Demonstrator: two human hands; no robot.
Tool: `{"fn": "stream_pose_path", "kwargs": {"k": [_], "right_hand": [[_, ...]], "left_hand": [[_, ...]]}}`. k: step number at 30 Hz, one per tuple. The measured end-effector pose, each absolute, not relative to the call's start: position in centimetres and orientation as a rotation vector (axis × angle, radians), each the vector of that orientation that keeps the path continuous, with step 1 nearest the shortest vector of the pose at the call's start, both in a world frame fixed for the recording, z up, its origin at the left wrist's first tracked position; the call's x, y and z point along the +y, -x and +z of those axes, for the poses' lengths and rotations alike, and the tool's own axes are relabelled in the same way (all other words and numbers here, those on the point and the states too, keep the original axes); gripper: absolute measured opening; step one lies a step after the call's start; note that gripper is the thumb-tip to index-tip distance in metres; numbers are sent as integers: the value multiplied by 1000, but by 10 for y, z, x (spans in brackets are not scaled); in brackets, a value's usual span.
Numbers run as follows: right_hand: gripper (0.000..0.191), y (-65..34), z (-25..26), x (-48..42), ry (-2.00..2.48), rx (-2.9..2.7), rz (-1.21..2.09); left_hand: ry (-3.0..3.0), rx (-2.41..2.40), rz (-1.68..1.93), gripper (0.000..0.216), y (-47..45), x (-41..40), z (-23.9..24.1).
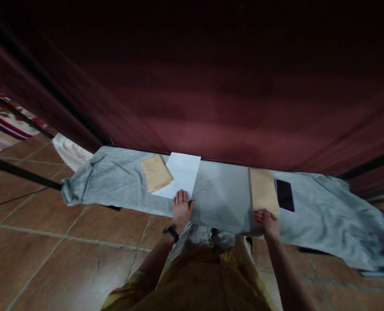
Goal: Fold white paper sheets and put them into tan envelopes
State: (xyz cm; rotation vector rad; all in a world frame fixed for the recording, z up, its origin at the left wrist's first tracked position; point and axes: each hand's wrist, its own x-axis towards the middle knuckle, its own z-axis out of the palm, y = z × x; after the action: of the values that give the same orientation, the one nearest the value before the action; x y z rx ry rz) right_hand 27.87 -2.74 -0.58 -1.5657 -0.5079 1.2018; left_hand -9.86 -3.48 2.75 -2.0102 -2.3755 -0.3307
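Flat and open, the left hand (182,207) presses its palm on the near edge of a white sheet of paper (181,173), which lies on the grey cloth (224,194) beside a stack of brown envelopes (156,172). Meanwhile the right hand (267,221), fingers loosely spread and gripping nothing, touches the near end of another brown envelope (263,190), just beside a black phone (284,195).

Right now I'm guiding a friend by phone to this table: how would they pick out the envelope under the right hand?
Find the long table draped in grey cloth before the dark red curtain. Toward its right end lies a tan envelope, its near end touched by the right hand. A black phone lies just right of it; the other tan stack sits far left, beside white paper.
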Motion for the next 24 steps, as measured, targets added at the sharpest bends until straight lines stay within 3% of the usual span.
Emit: {"fn": "stream_pose_path", "kwargs": {"k": [6, 14, 24], "right_hand": [[58, -271, -19, -40, 1572, -713, 1033], [62, -270, -23, -43, 1581, -827, 986], [61, -262, -10, -46, 1638, -910, 918]], "left_hand": [[2036, -2437, -127, 40, 96, -26, 38], [2099, -2463, -238, 26, 101, -18, 44], [2210, -2263, -255, 28, 88, -27, 53]]}}
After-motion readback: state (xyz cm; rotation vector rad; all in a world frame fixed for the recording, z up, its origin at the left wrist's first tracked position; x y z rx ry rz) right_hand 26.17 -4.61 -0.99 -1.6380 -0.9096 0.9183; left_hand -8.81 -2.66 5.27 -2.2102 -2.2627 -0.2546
